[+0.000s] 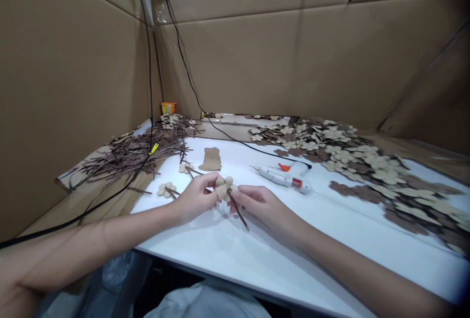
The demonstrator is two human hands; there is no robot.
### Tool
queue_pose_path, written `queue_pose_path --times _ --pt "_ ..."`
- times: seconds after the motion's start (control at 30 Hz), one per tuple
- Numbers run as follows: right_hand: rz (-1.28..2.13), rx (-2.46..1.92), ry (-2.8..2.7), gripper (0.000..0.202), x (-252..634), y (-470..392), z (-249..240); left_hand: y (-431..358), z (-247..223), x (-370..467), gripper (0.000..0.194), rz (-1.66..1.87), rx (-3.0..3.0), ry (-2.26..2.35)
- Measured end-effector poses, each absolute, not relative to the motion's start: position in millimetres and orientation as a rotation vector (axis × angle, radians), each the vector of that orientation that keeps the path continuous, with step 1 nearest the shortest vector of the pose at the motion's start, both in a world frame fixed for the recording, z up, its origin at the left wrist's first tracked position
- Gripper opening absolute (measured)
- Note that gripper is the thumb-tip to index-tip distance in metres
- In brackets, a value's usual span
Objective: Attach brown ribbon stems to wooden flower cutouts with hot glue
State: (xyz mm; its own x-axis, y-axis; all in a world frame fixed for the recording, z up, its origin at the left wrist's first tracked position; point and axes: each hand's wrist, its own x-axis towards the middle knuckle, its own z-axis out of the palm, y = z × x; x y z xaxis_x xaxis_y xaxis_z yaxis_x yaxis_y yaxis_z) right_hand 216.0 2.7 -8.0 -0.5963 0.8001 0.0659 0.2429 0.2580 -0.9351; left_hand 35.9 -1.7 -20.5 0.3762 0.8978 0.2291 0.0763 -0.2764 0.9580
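Observation:
Between my two hands, above the white table [205, 239], is a beige flower cutout [226, 183] with round petals. My left hand [196, 198] pinches it from the left side. My right hand [257, 203] is closed at its right edge, with fingertips by a dark brown strip [239, 213] that crosses the flower's middle and hangs down to the right. Left of my hands lie two similar beige flowers with brown strips, one flower [167, 190] nearer and another flower [186, 167] farther. Behind my hands rests a small brown cardboard piece [211, 158].
A white glue gun [281, 176] with an orange trigger lies right of centre, its black cord running back left. A heap of brown strips [128, 156] covers the left side. Beige and brown flower cutouts [348, 151] pile up on the right. Cardboard walls [238, 63] surround the table.

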Motion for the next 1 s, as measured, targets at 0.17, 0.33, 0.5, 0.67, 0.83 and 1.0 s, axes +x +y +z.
queue_pose_path --times 0.17,0.33,0.5,0.67,0.83,1.0 --pt "1.377 -0.937 -2.008 0.034 214.5 -2.9 -3.2 2.4 -25.2 34.1 0.030 0.989 1.563 0.777" --pt "1.344 -0.971 -2.064 0.035 214.9 -3.4 -2.6 0.4 -26.4 36.2 0.031 0.994 1.523 0.725" --pt "1.310 -0.999 -2.064 0.036 214.9 -3.0 -1.5 -2.2 -17.9 37.2 0.033 1.074 1.568 0.801" --pt "1.279 -1.032 -2.037 0.036 215.0 -2.8 0.0 5.2 -16.2 34.2 0.035 1.200 1.612 0.911" --pt "1.283 -1.028 -2.002 0.037 215.2 -0.8 -2.2 12.4 -15.6 31.4 0.036 1.280 1.618 0.970" --pt "1.276 -1.062 -1.973 0.039 215.9 1.2 -2.4 14.9 -13.1 31.0 0.037 1.304 1.599 0.986"
